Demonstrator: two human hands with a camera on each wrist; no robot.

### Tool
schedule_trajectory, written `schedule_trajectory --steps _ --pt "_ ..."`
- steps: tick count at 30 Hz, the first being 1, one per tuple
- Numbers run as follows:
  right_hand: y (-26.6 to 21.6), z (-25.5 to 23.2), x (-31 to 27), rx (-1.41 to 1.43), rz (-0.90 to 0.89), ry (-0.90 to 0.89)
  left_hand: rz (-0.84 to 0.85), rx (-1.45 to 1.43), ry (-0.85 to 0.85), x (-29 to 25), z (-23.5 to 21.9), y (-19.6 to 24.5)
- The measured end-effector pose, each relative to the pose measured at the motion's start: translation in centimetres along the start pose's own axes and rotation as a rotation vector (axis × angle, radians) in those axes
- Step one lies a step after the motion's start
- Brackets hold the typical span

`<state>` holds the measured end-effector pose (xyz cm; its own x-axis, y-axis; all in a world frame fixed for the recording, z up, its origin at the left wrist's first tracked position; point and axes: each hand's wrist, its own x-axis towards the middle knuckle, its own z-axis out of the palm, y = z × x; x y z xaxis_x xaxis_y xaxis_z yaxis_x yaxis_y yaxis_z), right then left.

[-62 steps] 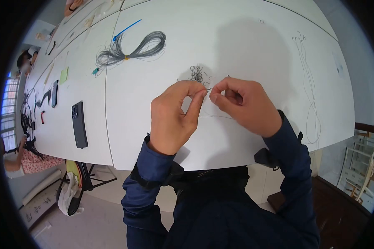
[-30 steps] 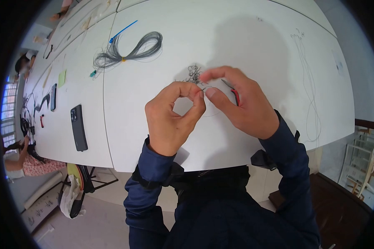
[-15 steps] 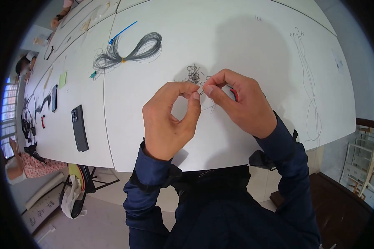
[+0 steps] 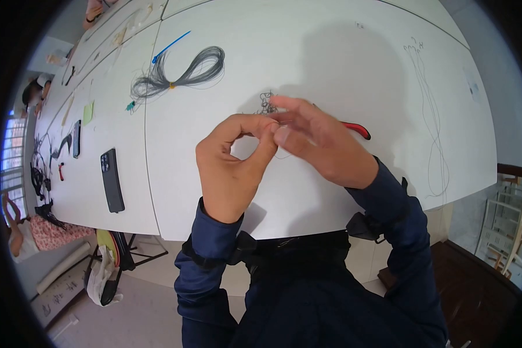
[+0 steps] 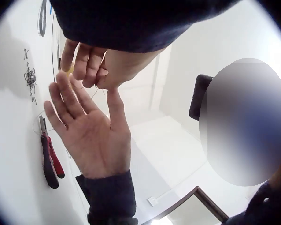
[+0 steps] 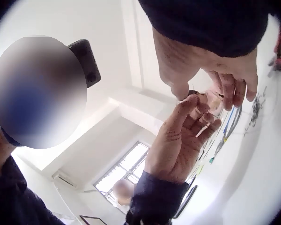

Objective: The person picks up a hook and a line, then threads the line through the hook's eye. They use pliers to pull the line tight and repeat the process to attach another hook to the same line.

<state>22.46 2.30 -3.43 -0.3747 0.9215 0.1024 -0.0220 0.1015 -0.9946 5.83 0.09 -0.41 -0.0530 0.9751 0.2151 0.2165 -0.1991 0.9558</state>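
My left hand [image 4: 229,165] pinches a small dark hook between thumb and index finger. In the right wrist view a bit of the hook [image 6: 193,93] shows at these fingertips. My right hand [image 4: 333,153] is close on the right, thumb beside the pinch and its fingers stretched out; the left wrist view shows its palm with fingers extended. A thin line [image 4: 283,156] loops below the hands. Just beyond them lies a pile of small dark hooks [image 4: 265,103], partly covered by the right fingers. Pliers [image 4: 358,129] with red and black handles lie behind the right hand.
A tied bundle of dark line [image 4: 200,68] and a blue strip [image 4: 173,46] lie at the upper left. A black phone [image 4: 112,181] rests left of a table seam. Long lines [image 4: 429,110] with small hooks [image 4: 414,45] stretch along the right. Other people sit far left.
The right fingers pinched at the work half a second ago and are now spread. The left thumb and index have closed together. Both hands have shifted slightly left, uncovering more of the pliers.
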Motion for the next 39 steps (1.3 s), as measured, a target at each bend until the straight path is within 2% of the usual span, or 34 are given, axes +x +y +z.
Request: schedule_trajectory --steps 4,7,10,13,16,25,31,35,39 --pt "-2.0 -0.5 0.3 0.266 0.263 -0.205 0.075 -0.037 0.013 0.5 -0.5 -0.8" --pt "-2.9 -0.8 0.4 0.175 0.323 -0.195 -0.275 -0.280 0.029 0.4 -0.9 0.2" --pt "-2.7 -0.1 0.4 0.088 0.243 -0.050 -0.388 -0.485 -0.007 0.4 -1.1 -0.8" --pt "-2.7 0.1 0.5 0.068 0.238 -0.004 -0.382 -0.546 -0.016 0.4 -0.9 -1.5" --pt "-2.0 0.7 0.5 0.073 0.162 0.081 -0.386 -0.579 0.000 0.3 -0.6 -1.7" --pt "-1.8 0.4 0.5 0.044 0.186 0.112 -0.425 -0.578 -0.090 0.5 -1.6 -1.9" --pt "-1.8 0.5 0.4 0.051 0.199 0.093 -0.393 -0.427 -0.116 0.3 -1.2 -1.1" --pt "-2.6 -0.3 0.4 -0.030 0.292 0.008 -0.446 -0.572 -0.145 0.4 -1.5 -1.5" --pt "-2.4 -0.3 0.3 -0.071 0.211 0.025 -0.536 -0.696 -0.158 0.5 -1.5 -1.6"
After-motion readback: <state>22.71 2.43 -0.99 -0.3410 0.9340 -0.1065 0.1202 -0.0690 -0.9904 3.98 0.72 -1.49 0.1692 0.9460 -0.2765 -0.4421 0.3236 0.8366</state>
